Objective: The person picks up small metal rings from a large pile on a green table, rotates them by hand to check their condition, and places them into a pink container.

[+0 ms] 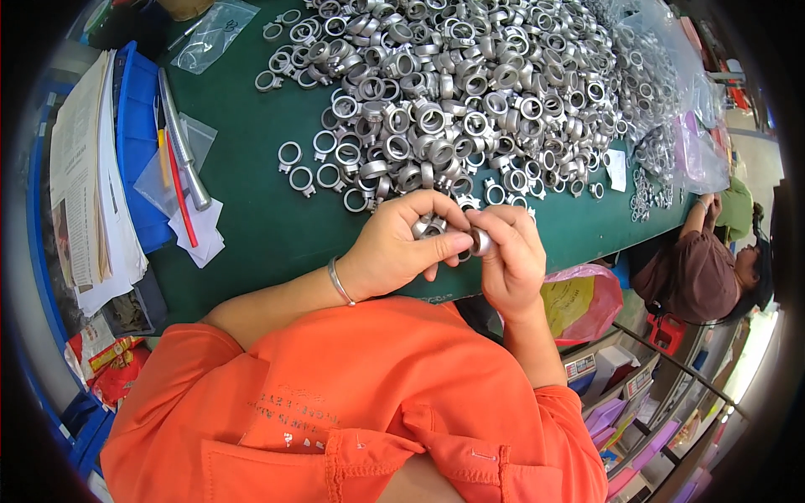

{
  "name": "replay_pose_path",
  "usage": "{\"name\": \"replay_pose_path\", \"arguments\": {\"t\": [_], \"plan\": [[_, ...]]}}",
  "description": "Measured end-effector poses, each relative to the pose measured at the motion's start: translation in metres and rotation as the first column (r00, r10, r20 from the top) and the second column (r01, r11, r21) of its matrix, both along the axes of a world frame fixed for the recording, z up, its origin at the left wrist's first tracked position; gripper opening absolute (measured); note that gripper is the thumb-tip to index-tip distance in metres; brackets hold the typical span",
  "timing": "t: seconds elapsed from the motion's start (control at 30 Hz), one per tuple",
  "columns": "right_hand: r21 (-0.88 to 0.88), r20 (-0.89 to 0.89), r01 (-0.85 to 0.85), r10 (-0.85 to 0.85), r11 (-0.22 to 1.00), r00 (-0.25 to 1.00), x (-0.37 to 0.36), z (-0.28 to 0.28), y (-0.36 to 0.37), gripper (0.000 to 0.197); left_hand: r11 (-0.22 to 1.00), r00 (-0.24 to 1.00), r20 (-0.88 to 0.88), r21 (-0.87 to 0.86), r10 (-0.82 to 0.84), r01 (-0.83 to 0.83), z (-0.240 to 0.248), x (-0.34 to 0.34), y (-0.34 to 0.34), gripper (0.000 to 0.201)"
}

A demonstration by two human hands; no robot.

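Both my hands meet at the near edge of a green work table (pixel 243 151). My left hand (pixel 390 243), with a metal bangle at the wrist, is closed around silvery metal rings (pixel 429 226) that partly show between thumb and fingers. My right hand (pixel 513 258) pinches another metal ring (pixel 481 241) right beside the left thumb tip. Fingers hide part of these pieces. Just beyond my hands spreads a large heap of similar metal rings (pixel 478 101), many with a small lug on the side. A few loose ones lie at its left edge.
At the left are a blue tray (pixel 142 159), stacked papers (pixel 88 184), a metal rod (pixel 180 138) and a red pen (pixel 182 191). A pink bag-lined container (pixel 599 293) stands below the table edge at right. Farther right, a person (pixel 700 272) in brown sits at the table.
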State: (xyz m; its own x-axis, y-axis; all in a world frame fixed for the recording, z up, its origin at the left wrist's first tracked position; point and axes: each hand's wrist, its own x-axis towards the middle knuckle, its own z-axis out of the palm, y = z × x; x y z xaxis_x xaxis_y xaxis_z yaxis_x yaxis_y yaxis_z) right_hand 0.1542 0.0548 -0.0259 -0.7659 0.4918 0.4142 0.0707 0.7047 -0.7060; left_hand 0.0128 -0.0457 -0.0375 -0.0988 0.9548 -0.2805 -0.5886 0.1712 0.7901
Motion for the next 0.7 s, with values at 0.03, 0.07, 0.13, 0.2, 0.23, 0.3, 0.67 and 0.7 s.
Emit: {"name": "replay_pose_path", "arguments": {"t": [0.03,0.07,0.13,0.2,0.23,0.3,0.67,0.7], "plan": [[0.018,-0.022,-0.01,0.01,1.0,1.0,-0.003,0.0,-0.003,0.022,1.0,1.0,-0.023,0.009,-0.013,0.014,0.0,0.0,0.0,0.007],[0.006,-0.054,0.023,-0.023,1.0,0.998,-0.004,0.0,-0.005,0.022,0.999,0.999,-0.046,0.018,-0.027,0.028,-0.001,0.0,0.0,0.007],[-0.097,-0.135,0.069,-0.082,0.993,0.987,-0.001,-0.01,-0.008,0.024,0.999,0.998,-0.051,0.023,-0.039,0.041,-0.001,0.0,0.0,0.006],[-0.151,-0.206,0.103,-0.133,0.983,0.969,-0.002,-0.012,-0.011,0.029,0.999,0.999,-0.016,0.012,-0.036,0.036,-0.001,-0.001,0.0,0.007],[-0.084,-0.218,0.091,-0.108,0.992,0.97,-0.003,-0.012,-0.01,0.029,0.999,0.999,0.002,0.006,-0.033,0.033,-0.001,-0.001,-0.001,0.007],[0.051,-0.234,0.071,-0.057,0.996,0.97,-0.003,-0.009,-0.008,0.029,0.999,0.994,-0.103,0.033,-0.028,0.032,-0.002,-0.001,-0.001,0.007],[-0.761,-0.054,0.054,-0.147,0.646,0.988,0.002,0.0,-0.014,0.024,0.979,0.918,-0.382,0.2,0.103,-0.027,-0.003,0.002,-0.001,0.007],[-0.771,-0.049,0.045,-0.13,0.636,0.99,0.003,0.0,-0.014,0.024,0.971,0.899,-0.422,0.238,0.12,-0.018,-0.005,0.002,0.0,0.007]]}}
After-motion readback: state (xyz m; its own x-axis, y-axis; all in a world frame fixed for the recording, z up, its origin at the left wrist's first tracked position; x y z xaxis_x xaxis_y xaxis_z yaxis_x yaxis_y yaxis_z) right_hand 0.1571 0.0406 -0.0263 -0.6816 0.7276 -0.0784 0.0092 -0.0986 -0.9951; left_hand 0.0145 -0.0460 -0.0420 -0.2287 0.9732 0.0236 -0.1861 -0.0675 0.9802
